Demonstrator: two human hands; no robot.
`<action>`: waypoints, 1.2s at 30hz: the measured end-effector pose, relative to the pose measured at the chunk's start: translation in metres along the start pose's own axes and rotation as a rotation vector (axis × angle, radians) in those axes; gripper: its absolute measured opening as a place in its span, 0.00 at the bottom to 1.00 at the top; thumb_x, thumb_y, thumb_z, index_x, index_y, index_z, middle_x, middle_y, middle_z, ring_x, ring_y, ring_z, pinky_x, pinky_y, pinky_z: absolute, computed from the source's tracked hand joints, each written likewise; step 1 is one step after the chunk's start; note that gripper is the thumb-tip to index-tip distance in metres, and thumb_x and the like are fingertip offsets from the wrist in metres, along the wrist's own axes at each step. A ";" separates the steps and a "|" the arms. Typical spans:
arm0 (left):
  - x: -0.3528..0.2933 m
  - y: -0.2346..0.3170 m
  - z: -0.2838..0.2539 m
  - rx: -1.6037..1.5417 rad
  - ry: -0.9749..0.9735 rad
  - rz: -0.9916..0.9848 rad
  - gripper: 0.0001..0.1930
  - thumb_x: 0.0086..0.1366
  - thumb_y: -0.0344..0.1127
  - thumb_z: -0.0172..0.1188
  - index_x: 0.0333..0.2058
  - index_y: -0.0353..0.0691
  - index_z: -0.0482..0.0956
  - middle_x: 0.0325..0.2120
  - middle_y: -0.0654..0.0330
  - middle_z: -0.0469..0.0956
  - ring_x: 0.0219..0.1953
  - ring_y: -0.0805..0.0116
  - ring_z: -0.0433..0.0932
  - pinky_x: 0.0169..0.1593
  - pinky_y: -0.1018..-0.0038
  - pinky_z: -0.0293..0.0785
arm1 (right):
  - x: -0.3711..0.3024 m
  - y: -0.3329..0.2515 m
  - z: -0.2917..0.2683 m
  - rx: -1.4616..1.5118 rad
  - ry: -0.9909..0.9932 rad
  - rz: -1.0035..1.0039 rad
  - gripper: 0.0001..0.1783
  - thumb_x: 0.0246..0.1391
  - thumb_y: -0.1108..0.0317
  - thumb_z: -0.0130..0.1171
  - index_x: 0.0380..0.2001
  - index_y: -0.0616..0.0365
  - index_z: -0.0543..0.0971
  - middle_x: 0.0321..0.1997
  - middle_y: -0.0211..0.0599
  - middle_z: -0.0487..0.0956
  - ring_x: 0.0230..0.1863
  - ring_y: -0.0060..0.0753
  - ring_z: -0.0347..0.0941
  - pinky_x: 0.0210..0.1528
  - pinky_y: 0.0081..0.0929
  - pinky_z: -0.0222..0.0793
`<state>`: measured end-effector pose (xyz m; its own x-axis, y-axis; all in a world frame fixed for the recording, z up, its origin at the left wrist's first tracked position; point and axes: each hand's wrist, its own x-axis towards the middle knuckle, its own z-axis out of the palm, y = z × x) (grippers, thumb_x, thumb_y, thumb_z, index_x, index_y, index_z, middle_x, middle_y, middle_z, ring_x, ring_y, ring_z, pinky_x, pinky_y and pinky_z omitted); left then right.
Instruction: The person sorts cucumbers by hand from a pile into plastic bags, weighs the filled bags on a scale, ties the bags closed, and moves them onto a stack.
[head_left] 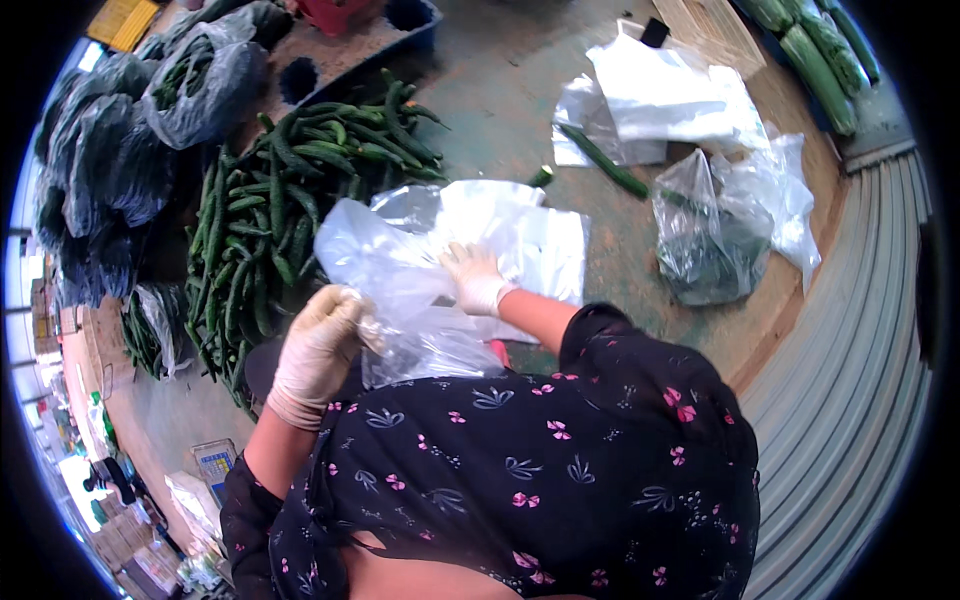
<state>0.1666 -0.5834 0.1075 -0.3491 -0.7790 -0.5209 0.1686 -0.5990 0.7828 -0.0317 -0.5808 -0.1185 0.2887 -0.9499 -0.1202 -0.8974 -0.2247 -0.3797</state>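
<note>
My left hand [318, 350], in a pale glove, is closed on the edge of a clear plastic bag [425, 345]. The bag hangs loose and crumpled in front of my body. My right hand [475, 282], gloved too, lies with its fingers spread on the bag and on a flat stack of clear plastic bags [560, 250] beneath. Just left of the bags rises a big heap of dark green cucumbers [265, 215]. One single cucumber [608, 165] lies beyond the stack to the right, and a short cucumber piece [541, 177] sits at the stack's far edge.
Filled plastic bags [120, 150] are piled at the far left, beside a blue crate-like tray [370, 55]. More plastic sheets [680, 100] and a bag with dark green contents [710, 240] lie at right. Packed long green vegetables [815, 65] are far right, above a corrugated metal wall [850, 330].
</note>
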 end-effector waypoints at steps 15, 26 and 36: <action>-0.007 -0.016 -0.033 -0.115 0.003 0.119 0.06 0.63 0.32 0.53 0.34 0.35 0.70 0.23 0.60 0.73 0.26 0.69 0.74 0.34 0.73 0.73 | 0.023 0.134 -0.022 0.557 0.301 0.529 0.13 0.47 0.62 0.50 0.30 0.56 0.80 0.33 0.49 0.78 0.39 0.44 0.74 0.45 0.36 0.67; -0.017 0.001 -0.068 -0.108 0.120 0.382 0.07 0.64 0.33 0.52 0.34 0.36 0.71 0.21 0.61 0.72 0.23 0.69 0.72 0.30 0.74 0.73 | -0.043 0.245 -0.293 0.046 0.778 0.580 0.10 0.46 0.73 0.47 0.27 0.61 0.79 0.32 0.56 0.78 0.38 0.52 0.75 0.43 0.36 0.68; -0.064 0.024 -0.162 -0.192 0.400 0.626 0.03 0.65 0.32 0.52 0.35 0.42 0.73 0.30 0.63 0.76 0.31 0.71 0.76 0.34 0.72 0.75 | -0.076 0.288 -0.243 -0.005 0.824 0.747 0.10 0.46 0.70 0.49 0.23 0.65 0.76 0.28 0.59 0.75 0.34 0.58 0.73 0.37 0.43 0.66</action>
<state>0.3427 -0.5774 0.1043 0.2178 -0.9696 -0.1117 0.3949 -0.0171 0.9186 -0.3934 -0.6258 0.0044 -0.6334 -0.7004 0.3292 -0.7548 0.4651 -0.4626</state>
